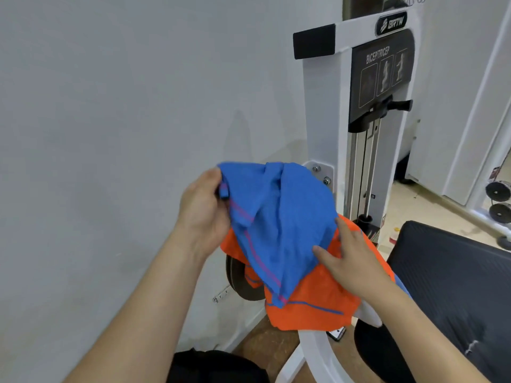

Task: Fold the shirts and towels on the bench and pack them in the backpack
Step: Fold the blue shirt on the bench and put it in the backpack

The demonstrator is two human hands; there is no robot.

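Observation:
A blue towel (279, 217) with thin pink stripes hangs in the middle of the view, lifted above an orange cloth (312, 297) that has a thin blue stripe. My left hand (203, 210) grips the blue towel's upper left corner, fingers curled round a bunched edge. My right hand (351, 258) lies with straight fingers on the orange cloth and touches the blue towel's lower right edge. The orange cloth is draped over a white machine frame (312, 352). A black object (215, 366) at the bottom edge may be the backpack; I cannot tell.
A black padded bench seat (453, 275) lies to the right. Behind the cloths stands a white bicep/tricep weight machine (326, 111) with its stack rods. A plain wall fills the left. Weight plates (499, 201) sit at the far right on the floor.

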